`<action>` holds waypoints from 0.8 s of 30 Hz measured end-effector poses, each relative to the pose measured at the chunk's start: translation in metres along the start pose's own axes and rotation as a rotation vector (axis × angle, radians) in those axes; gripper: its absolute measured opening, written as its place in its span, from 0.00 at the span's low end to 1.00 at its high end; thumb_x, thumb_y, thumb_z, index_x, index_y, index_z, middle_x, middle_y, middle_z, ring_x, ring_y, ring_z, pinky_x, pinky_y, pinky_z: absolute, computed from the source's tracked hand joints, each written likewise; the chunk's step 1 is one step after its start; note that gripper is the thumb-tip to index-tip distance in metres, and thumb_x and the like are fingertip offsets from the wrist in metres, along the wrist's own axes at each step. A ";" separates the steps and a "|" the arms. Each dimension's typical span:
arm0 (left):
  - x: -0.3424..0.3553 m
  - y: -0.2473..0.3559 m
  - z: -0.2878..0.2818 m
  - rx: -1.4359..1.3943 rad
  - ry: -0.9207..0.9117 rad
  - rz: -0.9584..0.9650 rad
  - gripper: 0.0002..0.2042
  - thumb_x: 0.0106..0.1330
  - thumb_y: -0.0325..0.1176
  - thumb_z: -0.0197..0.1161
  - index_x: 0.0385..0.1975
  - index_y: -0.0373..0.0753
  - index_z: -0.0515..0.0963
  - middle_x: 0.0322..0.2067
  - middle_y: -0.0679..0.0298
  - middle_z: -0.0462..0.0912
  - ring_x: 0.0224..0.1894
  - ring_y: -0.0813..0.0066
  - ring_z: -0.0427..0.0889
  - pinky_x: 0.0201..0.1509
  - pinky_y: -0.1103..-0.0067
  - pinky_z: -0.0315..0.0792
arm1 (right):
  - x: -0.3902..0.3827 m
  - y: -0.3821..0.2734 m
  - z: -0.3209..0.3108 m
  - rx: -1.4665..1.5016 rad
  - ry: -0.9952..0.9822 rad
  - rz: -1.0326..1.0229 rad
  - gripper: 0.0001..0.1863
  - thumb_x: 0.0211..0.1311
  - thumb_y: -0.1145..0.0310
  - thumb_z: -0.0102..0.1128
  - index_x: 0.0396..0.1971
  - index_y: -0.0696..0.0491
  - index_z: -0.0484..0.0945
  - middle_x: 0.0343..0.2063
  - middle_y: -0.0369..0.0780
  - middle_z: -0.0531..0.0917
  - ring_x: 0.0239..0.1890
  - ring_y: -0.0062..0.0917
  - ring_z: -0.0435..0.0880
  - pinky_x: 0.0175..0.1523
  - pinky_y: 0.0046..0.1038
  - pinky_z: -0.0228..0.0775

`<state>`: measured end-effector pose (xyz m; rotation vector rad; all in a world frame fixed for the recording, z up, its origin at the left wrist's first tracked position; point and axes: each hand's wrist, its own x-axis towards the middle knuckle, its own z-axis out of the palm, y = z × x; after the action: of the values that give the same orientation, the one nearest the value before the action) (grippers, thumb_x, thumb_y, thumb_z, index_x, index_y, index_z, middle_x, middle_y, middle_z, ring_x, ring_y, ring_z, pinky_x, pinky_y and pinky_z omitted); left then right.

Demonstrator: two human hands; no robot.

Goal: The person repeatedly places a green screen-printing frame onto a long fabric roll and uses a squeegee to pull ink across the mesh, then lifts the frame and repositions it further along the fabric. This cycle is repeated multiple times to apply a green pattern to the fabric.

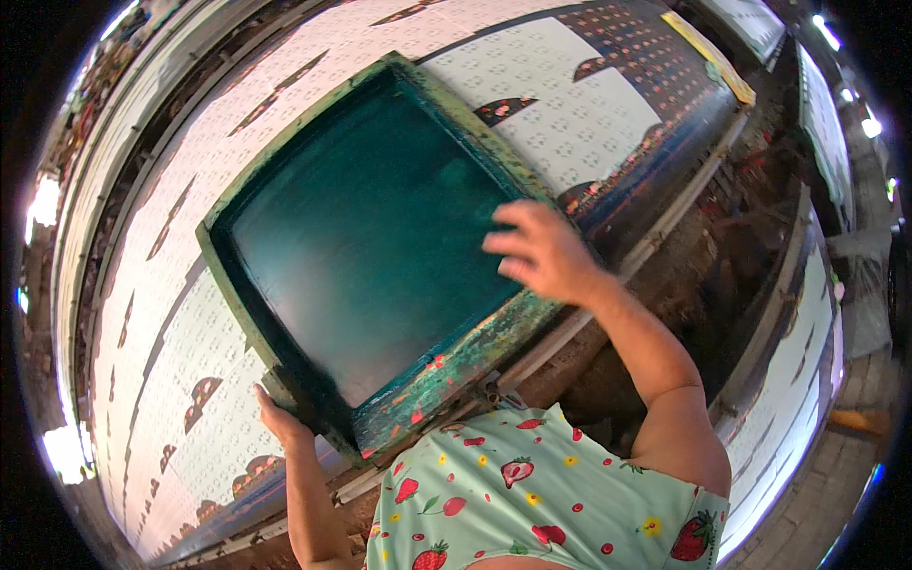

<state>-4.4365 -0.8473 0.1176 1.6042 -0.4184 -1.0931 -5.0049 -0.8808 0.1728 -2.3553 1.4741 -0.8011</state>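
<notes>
A square screen-printing frame [242, 154] with a paint-smeared green rim and a dark teal mesh lies tilted on a long printing table. My left hand [285, 418] grips its near-left corner, beside a dark strip at that corner. My right hand [540, 252] is slightly blurred over the right side of the mesh, fingers spread and holding nothing. Pale printed fabric [532, 95] with small motifs and patches of dark floral print lies around and under the frame.
A metal rail [665, 218] runs along the table's near edge, above a dark gap. Another long table with pale fabric [793, 408] stands to the right, beside a paved aisle [860, 427]. A yellow strip [712, 57] edges the far end of the darker printed section.
</notes>
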 end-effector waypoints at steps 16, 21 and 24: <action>0.033 -0.041 -0.009 0.377 0.128 0.265 0.32 0.87 0.56 0.54 0.39 0.25 0.86 0.36 0.46 0.89 0.40 0.53 0.86 0.50 0.55 0.76 | -0.016 -0.141 0.090 -0.131 -0.386 -0.251 0.19 0.63 0.74 0.65 0.53 0.49 0.89 0.48 0.39 0.90 0.55 0.37 0.90 0.60 0.42 0.79; 0.022 -0.040 -0.007 0.540 0.216 0.384 0.33 0.86 0.57 0.55 0.38 0.24 0.85 0.37 0.35 0.87 0.42 0.37 0.85 0.51 0.52 0.75 | 0.010 -0.151 0.080 -0.162 -0.565 -0.120 0.20 0.64 0.76 0.67 0.54 0.46 0.89 0.45 0.42 0.91 0.51 0.45 0.91 0.57 0.47 0.84; 0.013 -0.035 -0.003 0.541 0.217 0.411 0.32 0.85 0.56 0.56 0.42 0.25 0.86 0.40 0.36 0.89 0.45 0.37 0.87 0.53 0.53 0.77 | -0.003 -0.160 0.075 -0.155 -0.549 -0.130 0.20 0.66 0.76 0.64 0.56 0.46 0.89 0.46 0.42 0.91 0.51 0.45 0.91 0.57 0.48 0.84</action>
<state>-4.4367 -0.8431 0.0806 1.9645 -0.9061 -0.5047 -4.8435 -0.8108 0.1873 -2.5196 1.1880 -0.0398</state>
